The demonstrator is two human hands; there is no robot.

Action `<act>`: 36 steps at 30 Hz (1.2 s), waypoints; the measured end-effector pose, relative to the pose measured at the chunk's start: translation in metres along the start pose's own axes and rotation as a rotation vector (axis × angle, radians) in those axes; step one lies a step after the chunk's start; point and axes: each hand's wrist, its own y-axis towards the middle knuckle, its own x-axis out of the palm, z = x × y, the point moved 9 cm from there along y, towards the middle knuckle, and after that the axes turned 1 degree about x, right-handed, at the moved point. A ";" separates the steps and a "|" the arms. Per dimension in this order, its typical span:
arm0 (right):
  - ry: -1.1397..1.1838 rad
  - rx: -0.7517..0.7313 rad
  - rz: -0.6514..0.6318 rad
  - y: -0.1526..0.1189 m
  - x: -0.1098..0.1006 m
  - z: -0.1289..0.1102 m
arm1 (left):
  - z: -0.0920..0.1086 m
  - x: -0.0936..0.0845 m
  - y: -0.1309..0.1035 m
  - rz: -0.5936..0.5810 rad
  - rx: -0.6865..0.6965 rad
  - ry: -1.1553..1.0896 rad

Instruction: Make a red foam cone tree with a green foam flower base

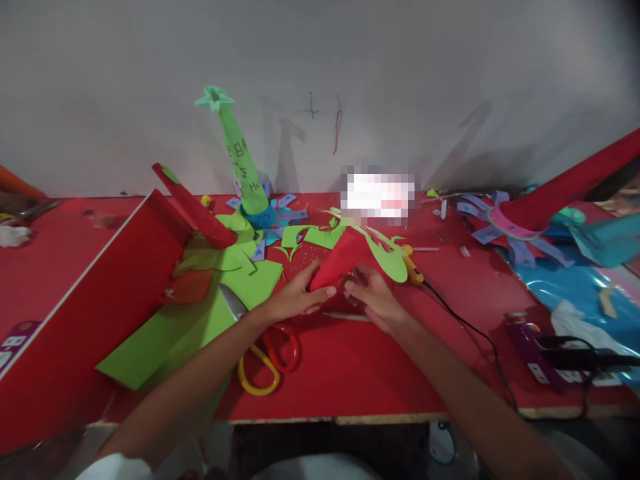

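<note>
A bent or rolled piece of red paper (pixel 343 257) is held up over the table between my two hands. My left hand (pixel 300 293) is closed on its lower left end, thumb lying across the front. My right hand (pixel 375 297) is closed at its lower right edge, with curled fingers partly hidden behind the thumb. A white pencil-like stick (pixel 347 317) lies just below the hands. Scissors with yellow and red handles (pixel 260 370) rest partly under my left forearm, their blades over green sheets (pixel 170 340). Cut green paper pieces (pixel 390 260) lie behind the red paper.
A yellow glue gun (pixel 414 270) trails a black cord to the right. Behind stand a green paper tower (pixel 247 167) and a leaning red tube (pixel 195 210). A red board (pixel 115 300) rises at left. A larger red cone (pixel 565 197) and purple box (pixel 533 353) are at right.
</note>
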 end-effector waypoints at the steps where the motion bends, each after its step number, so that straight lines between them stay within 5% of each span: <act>1: 0.000 -0.005 -0.001 0.001 0.000 -0.001 | -0.001 0.001 0.001 -0.008 -0.009 -0.024; 8: -0.029 -0.002 0.045 0.001 -0.010 0.006 | -0.008 0.019 -0.001 -0.193 -0.044 -0.020; 16: 0.067 -0.056 0.141 0.004 -0.017 -0.005 | -0.008 0.004 0.007 -0.026 0.014 0.021; 24: 0.034 -0.045 0.015 0.004 -0.002 -0.005 | -0.002 0.000 0.007 0.045 0.101 0.199; 36: 0.042 -0.041 0.054 0.005 -0.014 -0.001 | -0.003 0.001 0.007 0.010 0.107 0.204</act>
